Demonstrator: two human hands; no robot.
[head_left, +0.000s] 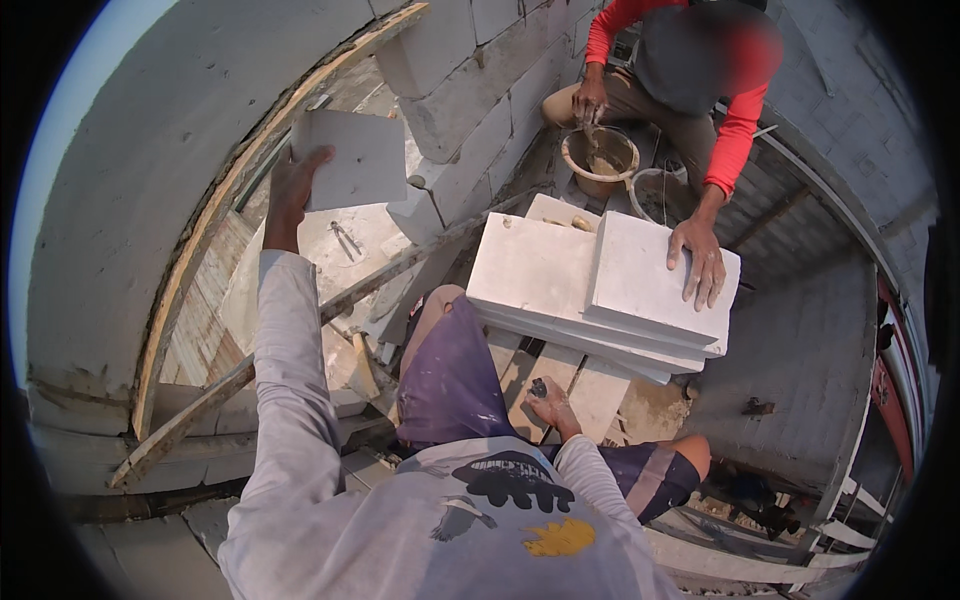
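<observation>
Holding a pale block (357, 160) near the wooden strip (297, 92), the left hand (290, 188) shows its thumb, fingers hidden behind; the right hand (553, 408) curls its fingers around a dark-ended object (539, 387), mostly covered, kind unclear.

got a curved wooden strip (178, 290) left of the left hand (293, 190), small metal tool (345, 240) lying below and right of that hand, long bar (195, 420) slanting lower down. grey panel (790, 350) sits well right of the right hand (553, 410), co-worker's red sleeve (741, 145) up and right too.

Pale squarish block (358, 160), raised left, dark object (539, 387), gripped, mostly hidden
</observation>
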